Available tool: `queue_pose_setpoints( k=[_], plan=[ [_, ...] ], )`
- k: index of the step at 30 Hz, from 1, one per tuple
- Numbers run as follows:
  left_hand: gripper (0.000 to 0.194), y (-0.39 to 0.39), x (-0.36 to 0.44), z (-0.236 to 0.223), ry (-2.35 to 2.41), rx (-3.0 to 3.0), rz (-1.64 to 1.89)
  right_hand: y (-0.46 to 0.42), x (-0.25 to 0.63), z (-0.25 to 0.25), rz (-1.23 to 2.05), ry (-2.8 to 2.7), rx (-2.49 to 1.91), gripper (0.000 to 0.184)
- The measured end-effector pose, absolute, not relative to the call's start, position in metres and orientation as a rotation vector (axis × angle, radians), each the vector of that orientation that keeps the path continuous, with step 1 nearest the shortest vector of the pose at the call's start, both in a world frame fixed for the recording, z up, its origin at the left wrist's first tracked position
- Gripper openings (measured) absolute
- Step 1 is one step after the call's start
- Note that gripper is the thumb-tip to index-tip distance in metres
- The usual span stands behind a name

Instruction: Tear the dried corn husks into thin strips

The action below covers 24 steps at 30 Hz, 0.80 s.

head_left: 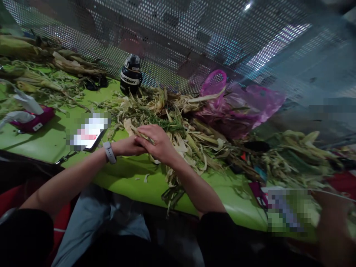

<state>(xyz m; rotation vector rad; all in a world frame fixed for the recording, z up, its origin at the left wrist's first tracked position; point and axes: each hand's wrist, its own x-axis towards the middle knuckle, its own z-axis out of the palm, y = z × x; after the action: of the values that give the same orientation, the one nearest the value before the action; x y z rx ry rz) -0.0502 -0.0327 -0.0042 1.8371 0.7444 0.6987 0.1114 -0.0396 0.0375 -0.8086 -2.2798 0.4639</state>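
Note:
My two hands meet above the front of a green-covered table (122, 172). My right hand (158, 142) is closed, with thin strips of dried husk (139, 132) showing at its fingers. Tucked against it is my left hand (130, 146), with a pale watch (109, 152) on the wrist. It looks curled, but its fingertips and whatever they hold are hidden by the right hand. Just beyond and to the right lies a tangled heap of dry husks and leaves (191, 142), some hanging over the table edge.
A lit phone (89, 131) and a purple power block (33, 118) with white plugs lie left. A black bottle (130, 76) stands behind, beside a pink plastic bag (236, 111). More leaves (292, 148) cover the right. Another person's blurred arm (335, 226) is at far right.

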Motion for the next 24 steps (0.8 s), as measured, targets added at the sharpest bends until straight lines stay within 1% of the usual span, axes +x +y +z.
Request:
queue_pose_setpoints(
  k=[3, 6, 10, 12, 14, 17, 24],
  plan=[
    [0.031, -0.035, -0.050, 0.000, 0.722, 1.792, 0.716, -0.037, 0.111, 0.033, 0.570, -2.105, -0.896, 0.023],
    [0.035, -0.036, -0.052, 0.004, 0.717, 1.755, 0.765, -0.034, 0.115, 0.039, 0.687, -1.906, -0.989, 0.027],
    [0.041, -0.035, -0.054, 0.005, 0.757, 1.770, 0.808, -0.024, 0.124, 0.045, 0.901, -1.953, -0.938, 0.031],
    [0.042, -0.035, -0.054, 0.005, 0.759, 1.767, 0.810, -0.019, 0.127, 0.043, 0.939, -1.973, -0.901, 0.031],
    [0.042, -0.035, -0.055, 0.007, 0.755, 1.768, 0.782, -0.015, 0.128, 0.040, 0.907, -1.980, -0.886, 0.032],
    [0.043, -0.036, -0.054, 0.010, 0.710, 1.764, 0.678, -0.015, 0.127, 0.035, 0.762, -2.000, -0.889, 0.031],
    [0.046, -0.036, -0.050, 0.008, 0.617, 1.664, 0.553, -0.019, 0.119, 0.031, 0.394, -2.030, -0.922, 0.021]
  ],
)
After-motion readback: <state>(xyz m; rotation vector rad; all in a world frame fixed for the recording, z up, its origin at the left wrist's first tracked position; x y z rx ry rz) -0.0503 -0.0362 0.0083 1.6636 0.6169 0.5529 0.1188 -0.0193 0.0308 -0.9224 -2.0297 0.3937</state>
